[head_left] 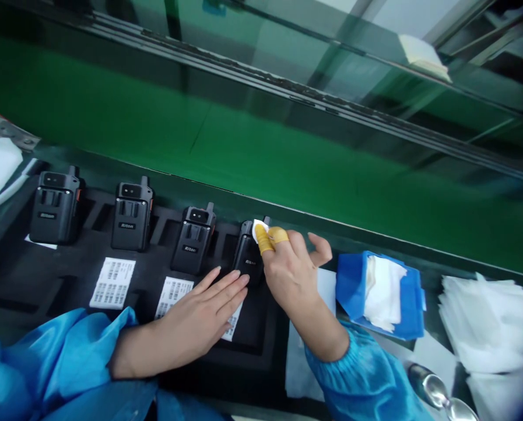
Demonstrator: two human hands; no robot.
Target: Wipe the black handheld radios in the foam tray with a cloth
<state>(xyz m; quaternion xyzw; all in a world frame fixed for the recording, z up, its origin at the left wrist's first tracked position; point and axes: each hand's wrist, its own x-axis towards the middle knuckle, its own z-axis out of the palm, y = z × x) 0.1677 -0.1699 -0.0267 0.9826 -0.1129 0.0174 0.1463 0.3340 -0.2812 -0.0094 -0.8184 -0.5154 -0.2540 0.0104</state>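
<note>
Several black handheld two-way radios marked "Riton" lie in a row, backs up, in a black foam tray (pixel 77 275). My right hand (pixel 290 266), with yellow finger cots on two fingers, pinches a small white wipe (pixel 258 229) against the top of the rightmost radio (pixel 245 251). Fingers outstretched, my left hand (pixel 191 324) rests by that radio's lower end, the fingertips touching it. To its left lie a third radio (pixel 193 241), another radio (pixel 131 217) and the leftmost radio (pixel 54 209). White barcode label sheets (pixel 112 283) lie below the radios, one partly under my left hand.
A blue box (pixel 351 280) holding white wipes (pixel 384 292) stands right of my right hand. Farther right is a stack of white cloths (pixel 489 321), with a shiny metal object (pixel 434 390) near it. Beyond the tray runs a green surface (pixel 253 146) with metal rails.
</note>
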